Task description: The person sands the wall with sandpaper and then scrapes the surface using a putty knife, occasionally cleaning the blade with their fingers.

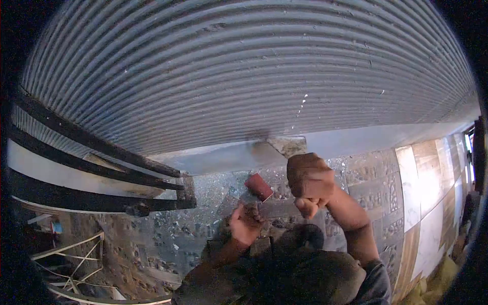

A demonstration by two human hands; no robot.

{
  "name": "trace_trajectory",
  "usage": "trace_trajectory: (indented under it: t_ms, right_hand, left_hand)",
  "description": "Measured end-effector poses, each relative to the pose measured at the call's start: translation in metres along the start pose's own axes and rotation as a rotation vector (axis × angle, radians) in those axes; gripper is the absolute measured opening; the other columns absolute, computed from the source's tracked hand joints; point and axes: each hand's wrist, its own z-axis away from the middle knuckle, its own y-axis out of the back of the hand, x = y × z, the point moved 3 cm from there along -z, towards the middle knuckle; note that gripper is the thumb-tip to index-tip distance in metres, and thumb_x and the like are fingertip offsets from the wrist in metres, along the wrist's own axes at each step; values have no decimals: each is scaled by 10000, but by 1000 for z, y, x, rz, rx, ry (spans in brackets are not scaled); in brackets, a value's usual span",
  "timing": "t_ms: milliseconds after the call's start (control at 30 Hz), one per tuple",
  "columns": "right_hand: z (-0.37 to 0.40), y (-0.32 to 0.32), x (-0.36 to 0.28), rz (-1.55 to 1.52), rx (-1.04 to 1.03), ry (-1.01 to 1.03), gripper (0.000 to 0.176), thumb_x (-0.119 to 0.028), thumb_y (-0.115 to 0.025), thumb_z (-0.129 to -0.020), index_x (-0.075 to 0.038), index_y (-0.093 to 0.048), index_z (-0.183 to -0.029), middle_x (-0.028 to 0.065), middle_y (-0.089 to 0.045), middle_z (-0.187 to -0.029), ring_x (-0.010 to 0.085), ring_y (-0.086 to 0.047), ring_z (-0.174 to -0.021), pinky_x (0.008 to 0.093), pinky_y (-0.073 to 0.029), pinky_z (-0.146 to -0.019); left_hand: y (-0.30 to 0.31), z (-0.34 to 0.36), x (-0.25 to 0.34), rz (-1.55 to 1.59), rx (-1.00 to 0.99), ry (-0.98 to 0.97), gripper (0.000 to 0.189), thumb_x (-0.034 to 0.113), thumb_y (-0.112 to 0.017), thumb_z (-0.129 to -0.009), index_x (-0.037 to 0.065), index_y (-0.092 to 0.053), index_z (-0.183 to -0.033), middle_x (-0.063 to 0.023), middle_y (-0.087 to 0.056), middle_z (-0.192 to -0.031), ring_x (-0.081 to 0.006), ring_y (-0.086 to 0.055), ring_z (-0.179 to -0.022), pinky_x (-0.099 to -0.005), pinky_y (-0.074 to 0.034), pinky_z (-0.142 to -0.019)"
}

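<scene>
My right hand (311, 182) is closed in a fist around a putty knife (291, 146), whose handle is hidden inside it. The wide, stained blade lies against the smooth pale strip (218, 156) below the ribbed wall panel. Lower and to the left, my left hand (245, 226) hangs over the floor with its fingers loosely apart and partly in shadow. No held thing shows in it. Just beyond its fingertips a dark red block (259, 187), perhaps sandpaper-covered, rests on the floor.
The grey ribbed panel (264, 76) fills the upper view. Dark bars (96, 188) stick out at left. White flecks litter the patterned floor (198, 223). A thin metal frame (76, 259) stands lower left; pale and wood-look tiles (427, 188) lie at right.
</scene>
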Motion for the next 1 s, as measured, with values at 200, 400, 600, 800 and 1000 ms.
trace_trajectory:
  t_ms: [200, 400, 600, 800, 1000]
  right_hand:
    - [-25, 32, -50, -349, 380, 172, 238, -261, -583, -710, -92, -530, -550, 43, -513, -589, 255, -540, -525, 363, -439, -514]
    - [-31, 18, -22, -81, 341, 265, 448, -459, -488, -850, -111, -506, -569, 87, -550, -627, 240, -560, -525, 357, -448, -456]
    - [0, -8, 4, -155, 490, 142, 283, -355, -606, -664, -132, -505, -522, 45, -514, -545, 261, -512, -454, 369, -409, -419]
    - [48, -50, 18, -113, -379, -95, 189, -295, -647, -557, -142, -539, -537, 40, -480, -487, 239, -490, -434, 394, -392, -434]
    - [-8, 3, 32, -305, 416, -166, 251, -183, -522, -727, -72, -446, -515, 35, -453, -500, 211, -466, -413, 322, -362, -397]
  left_hand:
    - [1, -1, -5, -46, -53, 2, 380, 331, -413, -903, 12, -613, -948, -72, -594, -720, -219, -559, -693, -368, -461, -678]
    - [4, 0, -3, -33, -28, -37, 385, 322, -401, -903, 9, -615, -975, -83, -594, -706, -243, -563, -679, -390, -470, -671]
    - [3, -3, -1, -32, -85, -21, 381, 319, -399, -898, 9, -604, -981, -79, -585, -712, -249, -557, -671, -399, -462, -663]
    - [-3, 2, 1, -38, -58, -2, 379, 321, -400, -902, 6, -600, -970, -90, -590, -726, -242, -558, -685, -386, -457, -673]
    - [-54, 20, 18, -513, -412, -207, 353, 330, -479, -886, 9, -596, -973, -88, -587, -846, -235, -555, -753, -366, -442, -707]
